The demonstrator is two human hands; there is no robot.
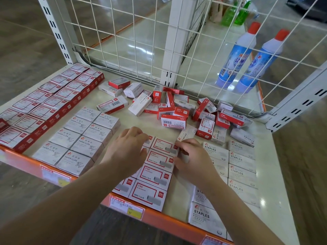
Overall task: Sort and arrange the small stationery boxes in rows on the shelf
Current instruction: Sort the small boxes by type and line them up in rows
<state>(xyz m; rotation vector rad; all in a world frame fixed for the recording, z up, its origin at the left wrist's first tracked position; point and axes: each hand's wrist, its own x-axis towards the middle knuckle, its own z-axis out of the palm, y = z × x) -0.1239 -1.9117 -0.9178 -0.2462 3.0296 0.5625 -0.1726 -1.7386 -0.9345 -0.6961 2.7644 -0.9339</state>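
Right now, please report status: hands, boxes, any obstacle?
Left hand and right hand both on the red-framed staple rows, fingers bent at box edges. Unsorted pile waits behind. Nothing blocking.

The scene is bright and evenly lit by soft light from above. Shadows are weak: only a faint, diffuse one lies under the left hand point(128, 149) and the right hand point(192, 157) on the shelf point(150, 129). The glossy floor point(141, 38) behind the wire grid point(194, 41) shows pale reflections and mild glare. The wide-angle lens bends straight lines strongly; the shelf uprights and the orange front edge point(159, 216) curve toward the borders. The centre is fairly sharp, and printed words on the boxes are readable there. The green bottles point(235, 14) at the top are soft, and the forearms near the bottom edge look stretched and slightly blurred.
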